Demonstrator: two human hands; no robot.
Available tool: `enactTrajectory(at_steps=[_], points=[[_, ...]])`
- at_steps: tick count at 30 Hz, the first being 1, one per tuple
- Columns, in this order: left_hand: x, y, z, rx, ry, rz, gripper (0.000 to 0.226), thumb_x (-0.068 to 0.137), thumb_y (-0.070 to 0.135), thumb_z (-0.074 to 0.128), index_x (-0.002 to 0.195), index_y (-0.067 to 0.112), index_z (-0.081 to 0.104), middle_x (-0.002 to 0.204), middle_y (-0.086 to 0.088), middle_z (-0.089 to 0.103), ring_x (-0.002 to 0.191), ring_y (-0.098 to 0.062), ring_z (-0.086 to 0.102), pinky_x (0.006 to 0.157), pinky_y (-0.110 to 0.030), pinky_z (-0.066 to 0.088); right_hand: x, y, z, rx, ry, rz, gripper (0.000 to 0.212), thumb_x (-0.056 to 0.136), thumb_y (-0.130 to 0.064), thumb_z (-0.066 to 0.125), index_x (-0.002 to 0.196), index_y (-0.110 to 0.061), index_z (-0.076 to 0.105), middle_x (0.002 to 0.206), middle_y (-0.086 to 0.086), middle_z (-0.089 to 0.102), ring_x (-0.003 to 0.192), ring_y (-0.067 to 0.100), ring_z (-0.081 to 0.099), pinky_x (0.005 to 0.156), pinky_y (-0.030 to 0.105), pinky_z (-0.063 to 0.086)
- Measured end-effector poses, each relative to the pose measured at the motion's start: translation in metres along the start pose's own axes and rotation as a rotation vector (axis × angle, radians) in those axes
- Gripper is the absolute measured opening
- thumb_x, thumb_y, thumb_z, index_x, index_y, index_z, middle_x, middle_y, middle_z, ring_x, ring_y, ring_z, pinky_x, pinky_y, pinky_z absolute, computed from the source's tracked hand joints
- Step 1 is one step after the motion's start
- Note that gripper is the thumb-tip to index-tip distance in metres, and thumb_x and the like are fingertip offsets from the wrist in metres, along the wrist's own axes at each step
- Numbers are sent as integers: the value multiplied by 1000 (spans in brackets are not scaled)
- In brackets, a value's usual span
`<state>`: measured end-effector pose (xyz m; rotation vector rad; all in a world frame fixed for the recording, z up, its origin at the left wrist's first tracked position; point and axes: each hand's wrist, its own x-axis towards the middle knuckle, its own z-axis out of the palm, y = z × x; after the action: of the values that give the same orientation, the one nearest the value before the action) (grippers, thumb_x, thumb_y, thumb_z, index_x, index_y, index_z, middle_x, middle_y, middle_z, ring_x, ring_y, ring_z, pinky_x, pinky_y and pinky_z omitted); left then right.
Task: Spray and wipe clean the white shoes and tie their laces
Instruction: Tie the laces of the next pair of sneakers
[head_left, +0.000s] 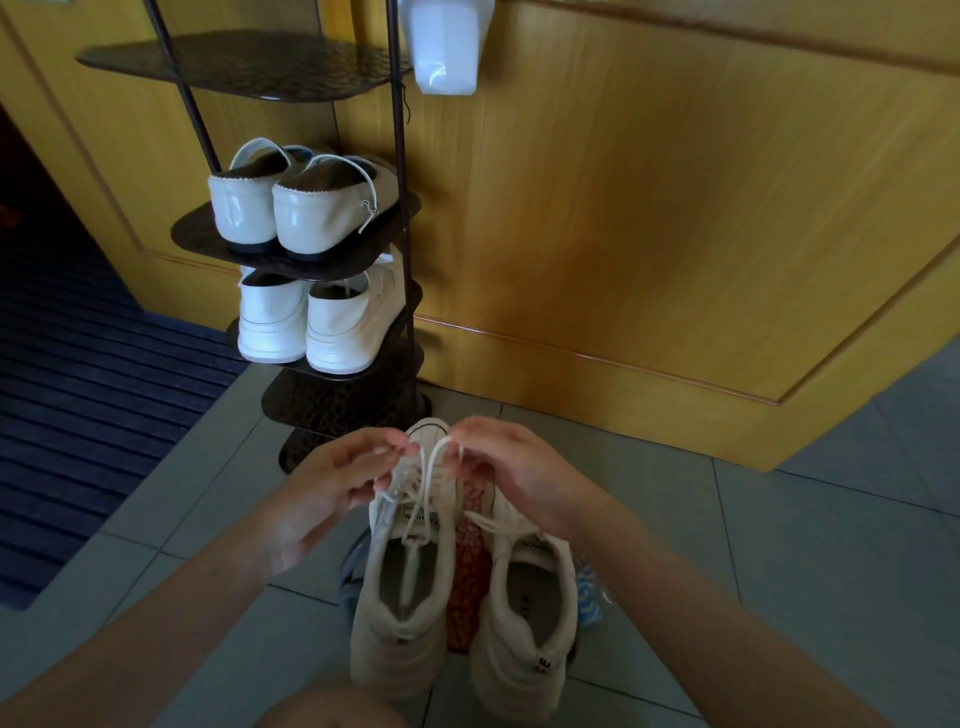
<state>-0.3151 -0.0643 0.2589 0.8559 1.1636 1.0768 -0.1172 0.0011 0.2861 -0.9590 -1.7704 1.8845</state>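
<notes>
Two white sneakers stand side by side in front of me, heels toward me: the left sneaker (402, 613) and the right sneaker (524, 629). Both my hands are raised over the left sneaker's toe. My left hand (332, 488) pinches one end of its white lace (423, 483). My right hand (511, 467) pinches the other end, and the lace ends cross between my fingers. The right sneaker's lace lies loose over its tongue.
A dark metal shoe rack (337, 400) stands against the wooden door, with two pairs of white shoes (306, 208) on its shelves. A white plastic bottle (447, 47) hangs at its top. An orange patterned cloth (467, 587) lies under the sneakers. A blue striped mat (93, 374) covers the floor at left.
</notes>
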Motion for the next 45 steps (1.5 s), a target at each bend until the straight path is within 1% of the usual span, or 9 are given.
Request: enactTrajectory(at_steps=[4, 7, 12, 16, 23, 28, 32, 38, 45], points=[[1, -7, -2, -186, 13, 46, 85, 35, 40, 93, 111, 17, 62, 100, 1, 71, 72, -7, 63, 65, -15, 51, 3, 4, -4, 216, 70, 104, 22, 98, -28, 43, 81, -15, 49, 64, -6, 45, 66, 12, 37, 68, 30, 28], [-2, -3, 1, -85, 40, 76, 63, 56, 22, 84, 115, 19, 62, 114, 0, 67, 91, -14, 68, 80, -23, 55, 6, 7, -3, 279, 142, 135, 23, 95, -28, 49, 75, -16, 51, 64, -5, 47, 64, 12, 39, 66, 29, 29], [-1, 2, 7, 67, 69, 92, 49, 68, 21, 70, 116, 26, 63, 83, -2, 70, 72, -9, 63, 74, -26, 51, 11, 8, -2, 493, 332, 166, 16, 92, -21, 53, 79, -13, 55, 53, -2, 43, 50, 11, 35, 55, 26, 30], [4, 6, 6, 61, 70, 88, 33, 86, 6, 60, 117, 15, 63, 115, -1, 67, 99, -15, 67, 78, -23, 56, 14, 3, -4, 400, 376, 213, 13, 93, -18, 55, 86, -9, 60, 60, 2, 54, 50, 12, 45, 47, 23, 34], [13, 12, 8, -95, 215, 77, 47, 84, -3, 58, 126, 18, 52, 124, -1, 60, 107, -17, 64, 82, -28, 57, 16, 6, -6, 625, 614, 226, 16, 95, -15, 49, 86, -5, 58, 69, 7, 60, 50, 14, 47, 50, 25, 37], [12, 4, 8, 188, 217, -16, 58, 86, 3, 61, 135, 26, 43, 131, 0, 53, 109, -16, 60, 93, -42, 50, 15, 10, -5, 285, 394, 389, 22, 90, -27, 58, 87, -5, 65, 83, 7, 65, 58, 14, 55, 50, 23, 40], [12, 4, 6, 204, 311, -105, 66, 86, 6, 62, 144, 10, 29, 111, -7, 60, 109, -24, 57, 96, -37, 46, 12, 11, -2, 97, 222, 342, 27, 86, -20, 66, 107, -3, 63, 87, 6, 62, 63, 12, 61, 55, 25, 44], [-3, 3, 8, 314, 297, -131, 45, 79, 17, 73, 120, 13, 54, 99, -3, 69, 88, -10, 61, 68, -16, 46, 14, 11, -4, 68, 332, 164, 24, 93, -17, 55, 99, 4, 67, 84, 5, 66, 62, 12, 62, 59, 24, 47], [6, 14, 16, 279, 178, -96, 39, 82, 7, 67, 118, 10, 54, 94, -9, 74, 82, -15, 71, 76, -22, 55, 30, -16, -2, -132, 248, -53, 28, 95, -24, 54, 97, -2, 70, 71, 7, 63, 57, 11, 57, 52, 19, 45]])
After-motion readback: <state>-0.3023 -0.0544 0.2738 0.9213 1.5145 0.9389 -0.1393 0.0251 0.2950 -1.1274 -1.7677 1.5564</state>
